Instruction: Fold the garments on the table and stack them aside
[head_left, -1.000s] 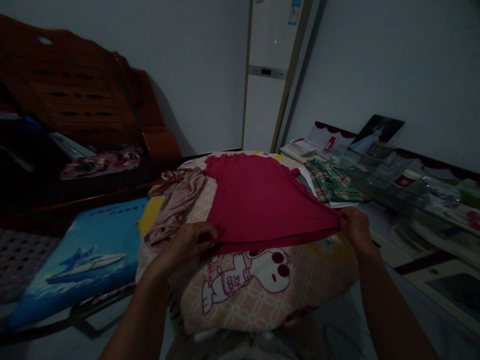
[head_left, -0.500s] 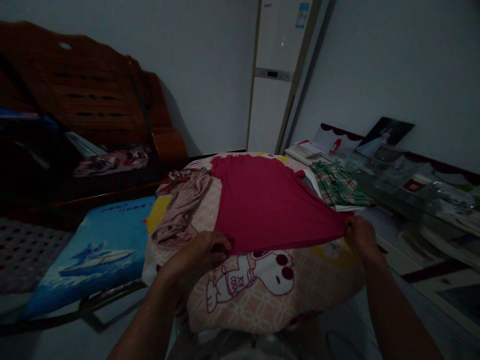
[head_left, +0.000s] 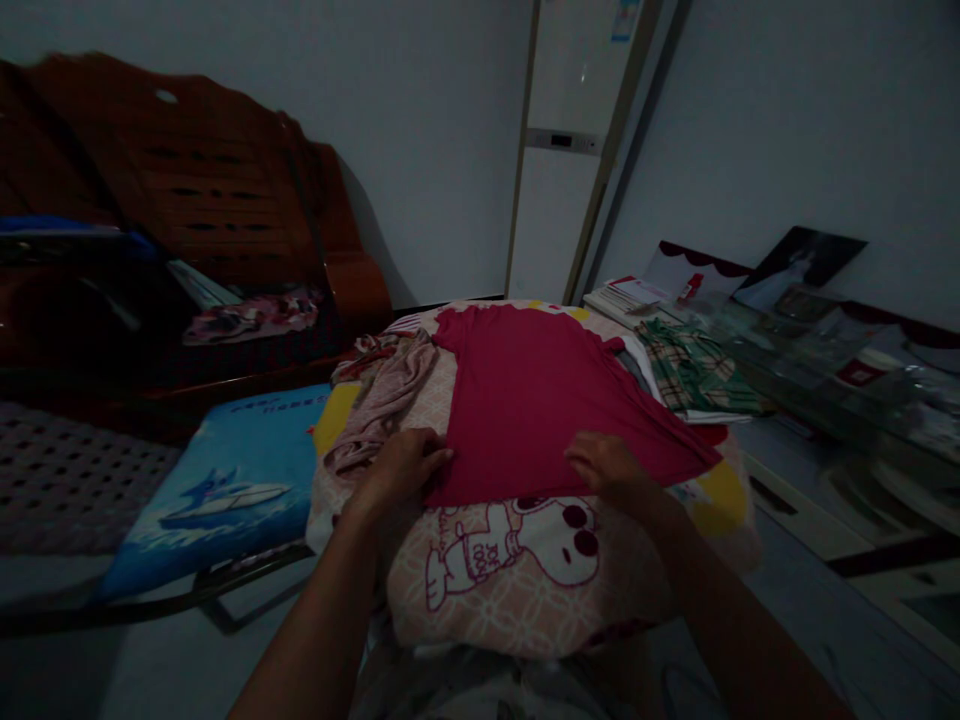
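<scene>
A deep pink short-sleeved T-shirt [head_left: 525, 400] lies spread out, its hem toward me and its sleeves at the far end. Beneath it is a pinkish patterned cloth [head_left: 510, 610] with a cartoon dog in sunglasses. My left hand [head_left: 405, 468] is at the shirt's left edge, a little above the lower corner, thumb and forefinger apart. Over the lower middle of the shirt, near the hem, is my right hand [head_left: 609, 468], fingers loosely stretched with nothing visible in them. Whether its fingertips touch the fabric is hard to see.
Crumpled dusty-pink clothing [head_left: 394, 390] lies left of the shirt. At right are a green plaid garment [head_left: 697, 365] and a cluttered glass shelf [head_left: 817, 390]. A blue cushion [head_left: 225, 480] and wooden bench [head_left: 217, 200] stand left; a tall white cabinet unit [head_left: 559, 210] stands behind.
My right hand has let go of the shirt's lower right corner and moved left over the lower middle. My left hand has shifted up along the left edge. The view has turned slightly left.
</scene>
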